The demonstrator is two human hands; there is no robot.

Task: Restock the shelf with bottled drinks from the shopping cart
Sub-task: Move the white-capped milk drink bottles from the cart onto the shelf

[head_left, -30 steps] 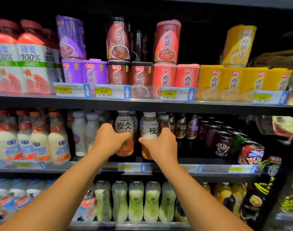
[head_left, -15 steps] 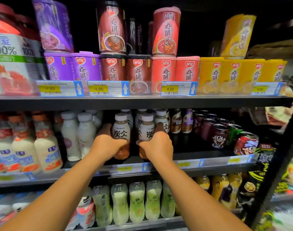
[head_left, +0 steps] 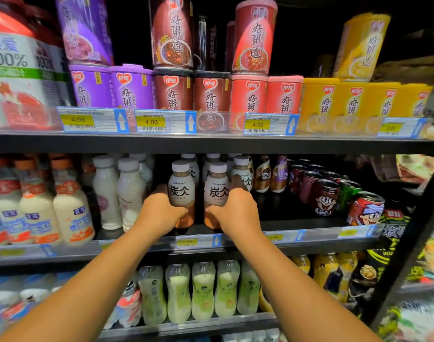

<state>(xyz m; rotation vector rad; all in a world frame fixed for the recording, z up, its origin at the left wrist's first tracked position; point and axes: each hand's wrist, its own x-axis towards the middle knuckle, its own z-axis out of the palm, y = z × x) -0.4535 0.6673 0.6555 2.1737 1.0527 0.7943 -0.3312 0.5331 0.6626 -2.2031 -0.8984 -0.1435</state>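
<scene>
Gripping smooth round plastic bottles (head_left: 181,193): both hands (head_left: 159,213).

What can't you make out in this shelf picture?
Head view only:
- Shopping cart: out of frame.
- Lower label of the left Tanbing bottle: covered by the left hand.
- Right Tanbing bottle: partly behind the right hand.
- Middle-shelf price tag: blurred.

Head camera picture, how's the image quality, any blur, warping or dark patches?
Head view: sharp at the centre, where the TANBING bottles and the price tags read clearly; left-edge juice cartons are smeared; wide-angle warping tilts the outer products and the right upright; the shelf backs are nearly black.
</scene>
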